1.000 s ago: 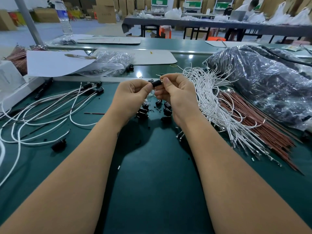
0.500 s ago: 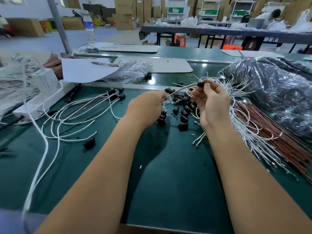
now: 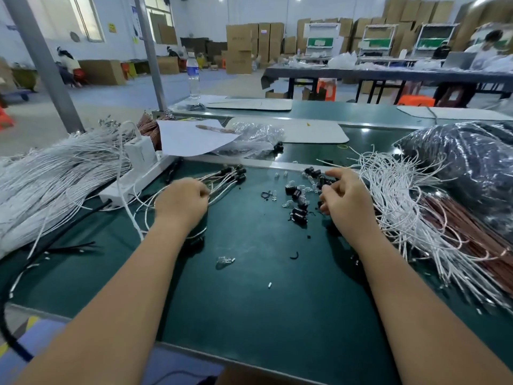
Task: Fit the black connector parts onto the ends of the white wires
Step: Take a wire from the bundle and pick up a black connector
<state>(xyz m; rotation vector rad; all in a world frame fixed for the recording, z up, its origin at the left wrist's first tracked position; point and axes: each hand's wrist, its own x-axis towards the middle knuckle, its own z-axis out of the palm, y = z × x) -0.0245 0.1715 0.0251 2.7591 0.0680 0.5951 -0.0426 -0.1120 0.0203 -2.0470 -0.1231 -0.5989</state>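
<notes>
My left hand (image 3: 181,202) lies curled on the left of the green table, its fingers closed on a white wire of the fitted bunch. The black connectors (image 3: 236,173) on that bunch's ends point to the far side. Loose black connector parts (image 3: 299,211) are scattered at the middle. My right hand (image 3: 344,195) hovers at the pile's right edge with its fingers curled down onto some parts; whether it holds one is hidden. A heap of bare white wires (image 3: 394,190) spreads just right of that hand.
Brown wires (image 3: 458,232) lie under the white heap, with a black plastic bag (image 3: 472,162) behind. A thick white wire bundle (image 3: 41,176), a power strip (image 3: 138,173), paper (image 3: 191,137) and a clear bag (image 3: 255,140) crowd the left and far side. Small clear bits (image 3: 223,261) dot the table.
My hands were together holding a wire and a connector; now they are apart. The left carried the fitted wire to the left bunch, and the right dropped to the connector pile. My head lifted.
</notes>
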